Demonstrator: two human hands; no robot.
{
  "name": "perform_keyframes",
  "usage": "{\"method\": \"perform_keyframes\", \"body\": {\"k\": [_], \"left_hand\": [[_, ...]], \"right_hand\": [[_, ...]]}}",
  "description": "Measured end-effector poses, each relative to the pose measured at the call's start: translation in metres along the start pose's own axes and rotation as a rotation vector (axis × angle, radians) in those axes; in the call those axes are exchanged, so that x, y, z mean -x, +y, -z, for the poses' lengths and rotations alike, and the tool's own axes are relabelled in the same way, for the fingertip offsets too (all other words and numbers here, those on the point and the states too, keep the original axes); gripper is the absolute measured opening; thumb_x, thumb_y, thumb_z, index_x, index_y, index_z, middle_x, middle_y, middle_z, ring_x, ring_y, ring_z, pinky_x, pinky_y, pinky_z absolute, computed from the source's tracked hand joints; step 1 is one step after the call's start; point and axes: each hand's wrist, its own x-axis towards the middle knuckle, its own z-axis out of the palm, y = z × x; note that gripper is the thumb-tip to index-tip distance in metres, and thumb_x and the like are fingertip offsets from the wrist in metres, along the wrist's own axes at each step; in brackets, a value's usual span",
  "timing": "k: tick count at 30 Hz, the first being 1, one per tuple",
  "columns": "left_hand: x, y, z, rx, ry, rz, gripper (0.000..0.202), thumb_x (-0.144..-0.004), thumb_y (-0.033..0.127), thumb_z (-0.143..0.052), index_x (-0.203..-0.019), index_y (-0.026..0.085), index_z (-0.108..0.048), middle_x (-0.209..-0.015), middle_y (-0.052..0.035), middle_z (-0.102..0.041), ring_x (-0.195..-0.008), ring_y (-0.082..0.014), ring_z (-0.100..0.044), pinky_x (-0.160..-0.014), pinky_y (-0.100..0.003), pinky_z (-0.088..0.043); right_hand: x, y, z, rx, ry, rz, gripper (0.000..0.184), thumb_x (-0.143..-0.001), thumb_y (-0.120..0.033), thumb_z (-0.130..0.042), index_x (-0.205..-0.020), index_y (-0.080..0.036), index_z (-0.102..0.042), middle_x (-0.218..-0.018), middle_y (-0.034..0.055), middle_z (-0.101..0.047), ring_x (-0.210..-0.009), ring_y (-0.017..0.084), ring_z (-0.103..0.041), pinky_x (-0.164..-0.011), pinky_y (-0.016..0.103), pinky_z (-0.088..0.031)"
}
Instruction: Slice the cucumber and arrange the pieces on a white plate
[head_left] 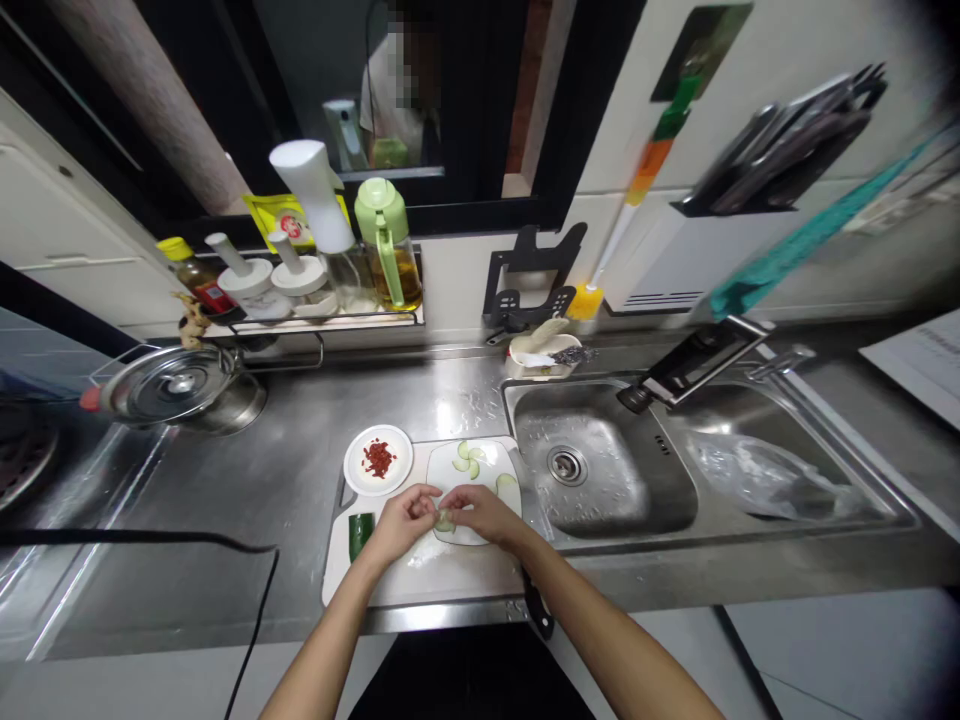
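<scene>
Cucumber slices point(460, 464): 5+ | plates point(442, 470): two | cucumber chunk point(361, 535): one | hands point(480, 508): two, pinching slices

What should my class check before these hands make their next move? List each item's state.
1. Left hand and right hand together at the plate: ok.
2. Firm grip on the slice between them: cannot tell, partly hidden.
3. Loose slices lying on the plate: ok.
4. Red bits inside the dish: ok.
5. Cucumber lying on the board: ok.
6. Black handle back from the counter's edge: not ok, juts over.
</scene>
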Motion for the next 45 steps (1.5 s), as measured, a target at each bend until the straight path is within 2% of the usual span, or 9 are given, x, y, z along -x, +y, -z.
{"method": "perform_keyframes", "body": {"k": [5,12,15,20,23,28,32,39,45], "left_hand": [[-0.004,0.001,-0.012,0.098,-0.007,0.056,0.034,-0.066,0.029,-0.067,-0.095,0.014,-0.062,-0.071,0.0024,-0.056,-0.059,-0.0061,-0.049,-0.059,-0.019,-0.041],[-0.009,-0.001,-0.031,0.266,0.005,0.124,0.038,-0.066,0.043,-0.069,-0.091,0.014,-0.063,-0.075,-0.0014,-0.063,-0.067,-0.0106,-0.057,-0.069,-0.024,-0.045],[-0.011,-0.001,-0.041,0.343,-0.006,0.247,0.043,-0.066,0.052,-0.068,-0.086,0.014,-0.062,-0.079,-0.0030,-0.065,-0.070,-0.0117,-0.060,-0.070,-0.025,-0.046],[-0.012,-0.001,-0.052,0.341,-0.097,0.585,0.055,-0.069,0.065,-0.059,-0.088,0.014,-0.060,-0.067,-0.0032,-0.065,-0.059,-0.0114,-0.061,-0.056,-0.022,-0.041],[-0.014,-0.001,-0.056,0.379,-0.183,0.649,0.055,-0.069,0.064,-0.061,-0.090,0.013,-0.061,-0.067,-0.0044,-0.066,-0.057,-0.0107,-0.060,-0.053,-0.020,-0.039],[-0.020,0.000,-0.064,0.468,-0.198,0.651,0.052,-0.067,0.061,-0.065,-0.085,0.012,-0.062,-0.060,-0.0021,-0.062,-0.053,-0.0088,-0.057,-0.049,-0.018,-0.035],[-0.025,0.001,-0.070,0.457,-0.202,0.591,0.043,-0.060,0.048,-0.076,-0.080,0.012,-0.062,-0.062,-0.0019,-0.063,-0.050,-0.0061,-0.054,-0.049,-0.018,-0.034],[-0.041,0.001,-0.076,0.383,-0.049,0.447,0.052,-0.052,0.033,-0.081,-0.096,0.012,-0.064,-0.053,0.0047,-0.056,-0.046,-0.0038,-0.045,-0.047,-0.018,-0.027],[-0.062,0.001,-0.082,0.167,0.013,0.323,0.031,-0.056,0.031,-0.076,-0.080,0.013,-0.067,-0.055,0.0027,-0.060,-0.050,-0.0074,-0.051,-0.053,-0.020,-0.036]], "right_hand": [[0.008,0.005,0.008,-0.046,0.053,-0.068,0.009,-0.065,-0.023,-0.063,-0.070,-0.016,-0.064,-0.062,-0.0022,-0.058,-0.061,0.011,-0.050,-0.060,0.023,-0.037],[0.019,-0.003,0.018,-0.001,0.090,-0.039,0.008,-0.066,-0.023,-0.061,-0.069,-0.016,-0.063,-0.067,-0.0017,-0.059,-0.066,0.012,-0.050,-0.066,0.024,-0.037],[0.026,-0.007,0.024,0.052,0.090,-0.016,0.008,-0.067,-0.023,-0.059,-0.071,-0.017,-0.062,-0.070,-0.0012,-0.060,-0.070,0.013,-0.052,-0.067,0.024,-0.038],[0.038,-0.014,0.035,0.180,0.075,-0.005,0.008,-0.069,-0.019,-0.055,-0.074,-0.018,-0.062,-0.074,-0.0010,-0.061,-0.073,0.013,-0.053,-0.066,0.023,-0.037],[0.046,-0.018,0.040,0.235,0.061,0.006,0.009,-0.070,-0.017,-0.054,-0.075,-0.018,-0.061,-0.075,-0.0014,-0.061,-0.074,0.013,-0.053,-0.065,0.023,-0.037],[0.055,-0.014,0.045,0.249,0.030,0.029,0.008,-0.071,-0.016,-0.052,-0.074,-0.019,-0.059,-0.073,-0.0022,-0.060,-0.073,0.012,-0.053,-0.065,0.022,-0.036],[0.058,-0.004,0.047,0.215,0.020,0.029,0.010,-0.071,-0.015,-0.052,-0.076,-0.019,-0.059,-0.075,-0.0020,-0.060,-0.074,0.012,-0.054,-0.066,0.022,-0.037],[0.058,0.021,0.051,0.148,0.250,-0.151,0.013,-0.068,-0.013,-0.052,-0.078,-0.020,-0.056,-0.056,-0.0073,-0.047,-0.053,0.009,-0.043,-0.052,0.020,-0.030],[0.049,0.042,0.055,0.094,0.349,-0.277,0.022,-0.063,-0.009,-0.053,-0.082,-0.020,-0.051,-0.054,-0.0095,-0.049,-0.049,0.008,-0.044,-0.050,0.020,-0.031]]}}
